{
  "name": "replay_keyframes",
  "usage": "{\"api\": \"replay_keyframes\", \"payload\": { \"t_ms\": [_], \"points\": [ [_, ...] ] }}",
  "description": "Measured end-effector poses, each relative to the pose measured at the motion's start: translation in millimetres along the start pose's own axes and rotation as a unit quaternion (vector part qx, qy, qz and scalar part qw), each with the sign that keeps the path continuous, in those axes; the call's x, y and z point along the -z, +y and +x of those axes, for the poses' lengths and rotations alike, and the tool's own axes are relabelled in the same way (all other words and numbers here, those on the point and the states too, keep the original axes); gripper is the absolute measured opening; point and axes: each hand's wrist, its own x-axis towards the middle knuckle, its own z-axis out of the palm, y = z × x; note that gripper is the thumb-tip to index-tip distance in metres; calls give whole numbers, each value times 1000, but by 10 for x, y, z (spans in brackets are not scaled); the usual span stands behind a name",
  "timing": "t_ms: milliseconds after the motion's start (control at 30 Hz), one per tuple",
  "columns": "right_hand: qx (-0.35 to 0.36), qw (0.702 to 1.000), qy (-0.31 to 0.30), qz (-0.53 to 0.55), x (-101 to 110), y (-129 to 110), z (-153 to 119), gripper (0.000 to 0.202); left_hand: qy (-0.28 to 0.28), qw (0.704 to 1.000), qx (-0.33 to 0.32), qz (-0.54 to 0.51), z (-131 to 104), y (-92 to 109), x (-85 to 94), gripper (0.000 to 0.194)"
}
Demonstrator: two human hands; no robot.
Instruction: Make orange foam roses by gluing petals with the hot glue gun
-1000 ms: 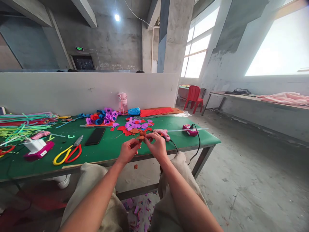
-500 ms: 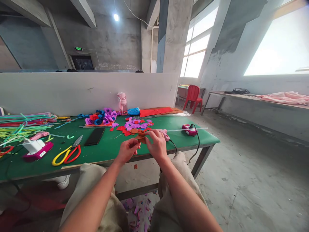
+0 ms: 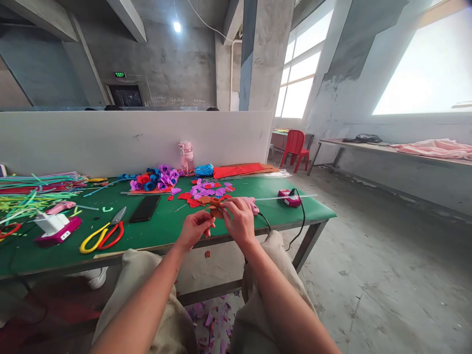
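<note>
Over the front edge of the green table, my two hands meet at a small brown-orange paper flower [image 3: 215, 208]. My right hand [image 3: 239, 216] pinches it from the right with thumb and fingers. On its lower left, my left hand [image 3: 195, 228] has its fingertips closed at the flower's base; how much of it they grip is partly hidden. Just beyond lie loose purple, red and brown paper petals [image 3: 204, 191]. A pink glue gun [image 3: 251, 205] lies behind my right hand, its body partly covered by it.
Scissors [image 3: 105, 233] and a black phone [image 3: 145, 208] lie left on the green table [image 3: 169, 228]. Finished paper flowers [image 3: 157, 178], a pink bottle [image 3: 186, 157] and red paper sheets [image 3: 238, 170] are at the back. A magenta power block [image 3: 289, 198] with a cord sits right.
The brown flower has turned slightly between my fingers, and my left fingertips have shifted a little lower on it. Everything else on the table stays put.
</note>
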Motion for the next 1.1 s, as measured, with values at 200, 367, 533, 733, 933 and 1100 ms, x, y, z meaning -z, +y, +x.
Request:
{"api": "replay_keyframes", "payload": {
  "t_ms": [200, 367, 533, 733, 933, 1100],
  "points": [
    [-30, 998, 44, 33, 54, -4, -4, 7, 3, 999, 6, -36, 2, 43, 28, 27],
    [8, 999, 8, 52, 135, -36, 4, 13, 4, 998, 10, -62, 5, 45, 35, 26],
    [37, 998, -40, -3, 66, -75, 1, 12, -9, 997, 15, -77, -6, 42, 3, 23],
    [14, 1000, -9, 22, 46, -57, 13, 4, -32, 999, 14, -36, -11, 22, 2, 27],
    [-8, 998, -6, 62, 66, -47, 19, 6, -42, 999, 18, -16, -19, 13, 3, 27],
    [-71, 991, 18, 109, 29, -30, 12, 4, -78, 996, 33, -22, -30, -3, -4, 26]
  ]
}}
